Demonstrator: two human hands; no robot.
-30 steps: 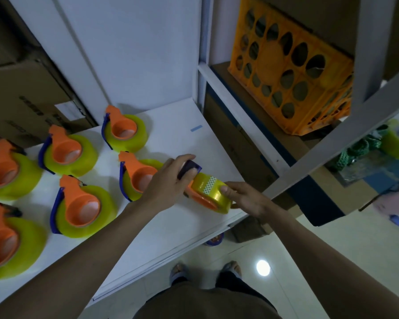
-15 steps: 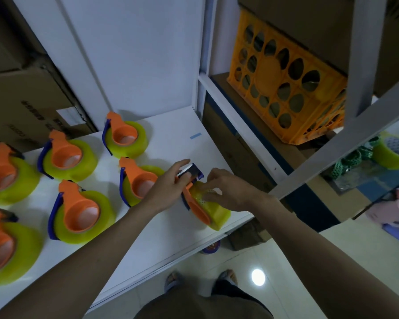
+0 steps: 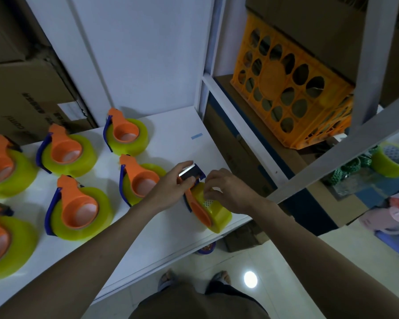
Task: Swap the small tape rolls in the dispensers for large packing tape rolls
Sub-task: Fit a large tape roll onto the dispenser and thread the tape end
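the orange and blue plastic tape dispenser [image 3: 199,204] is sitting tipped on its edge near the front right corner of the white counter [image 3: 171,229], carrying a yellow-green roll of packing tape [image 3: 217,211]. its long axis is running from the roll, low and close to the counter's front edge, up and away to its toothed metal cutter blade [image 3: 187,170], which is pointing toward the back wall and slightly left. the orange face is turning toward the left.

the left hand [image 3: 171,186] is pinching the blue cutter head, its grip closing on it with the thumb below the blade and the fingers above. the right hand [image 3: 226,192] is lying over the top of the roll, its fingers curling down and its fingertips [image 3: 207,194] pinching at the tape surface just behind the cutter head.

six more orange dispensers loaded with big yellow-green rolls [image 3: 76,203] are lying flat on the counter to the left, their tapered ends pointing toward the back. an orange perforated plastic crate [image 3: 290,93] is sitting on the neighbouring shelf to the right, and brown cardboard boxes [image 3: 21,88] are stacked at the far left.
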